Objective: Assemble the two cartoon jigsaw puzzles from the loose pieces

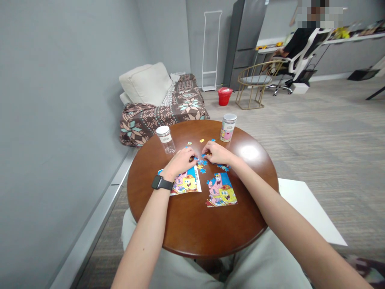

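Two bare forearms of mine reach up from the bottom edge of the frame, above my pale trousers [267, 265] and across a round brown table [195, 237]. Just below the frame's centre and a little right lies the partly joined puzzle [224, 193], flat on the wood, showing a pink and a yellow cartoon figure. Left of it is a printed sheet [190, 184] with similar figures, partly hidden by my left arm, which wears a black watch [162, 183]. Near mid-frame, my left hand [179, 161] and right hand [219, 152] face each other, fingers bent, over loose blue and yellow pieces [200, 166]; I can't tell whether either one is pinching a piece. Past my hands stand two upright jars: a clear jar [168, 145] left of centre and a picture-labelled jar [227, 129] right of it. Farther up, a patterned throw [186, 102] covers a sofa at upper left of centre, a red bin [224, 97] stands at upper centre, and a person [297, 42] sits at upper right, near a grey fridge [245, 36].
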A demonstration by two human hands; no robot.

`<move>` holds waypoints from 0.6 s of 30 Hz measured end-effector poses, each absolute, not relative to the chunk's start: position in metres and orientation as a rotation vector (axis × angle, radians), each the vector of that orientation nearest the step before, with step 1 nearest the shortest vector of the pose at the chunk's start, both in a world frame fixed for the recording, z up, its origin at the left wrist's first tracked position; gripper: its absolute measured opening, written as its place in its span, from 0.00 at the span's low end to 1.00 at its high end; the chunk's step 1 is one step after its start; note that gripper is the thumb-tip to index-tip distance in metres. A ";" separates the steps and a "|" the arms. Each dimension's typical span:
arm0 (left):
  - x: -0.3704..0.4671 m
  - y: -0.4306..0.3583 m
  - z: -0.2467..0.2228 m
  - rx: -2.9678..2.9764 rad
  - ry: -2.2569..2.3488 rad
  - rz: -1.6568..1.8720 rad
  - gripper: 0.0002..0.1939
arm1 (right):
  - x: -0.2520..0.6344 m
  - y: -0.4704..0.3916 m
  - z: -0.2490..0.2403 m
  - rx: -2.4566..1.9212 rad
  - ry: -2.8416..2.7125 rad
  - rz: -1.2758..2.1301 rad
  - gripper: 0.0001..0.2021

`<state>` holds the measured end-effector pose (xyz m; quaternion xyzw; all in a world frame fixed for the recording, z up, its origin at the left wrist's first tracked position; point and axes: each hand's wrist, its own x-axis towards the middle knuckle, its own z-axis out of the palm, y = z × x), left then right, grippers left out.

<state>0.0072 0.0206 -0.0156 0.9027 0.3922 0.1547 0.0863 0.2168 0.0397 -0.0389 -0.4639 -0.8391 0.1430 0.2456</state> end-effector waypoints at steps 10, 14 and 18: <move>0.020 0.016 -0.019 2.614 1.280 0.490 0.12 | 0.217 0.038 -0.033 -1.229 -2.261 0.502 0.09; 0.029 0.016 -0.024 2.497 1.350 0.573 0.11 | 0.217 0.036 -0.031 -1.200 -2.221 0.594 0.10; 0.033 0.016 -0.028 2.417 1.363 0.625 0.08 | 0.219 0.035 -0.032 -1.171 -2.220 0.666 0.09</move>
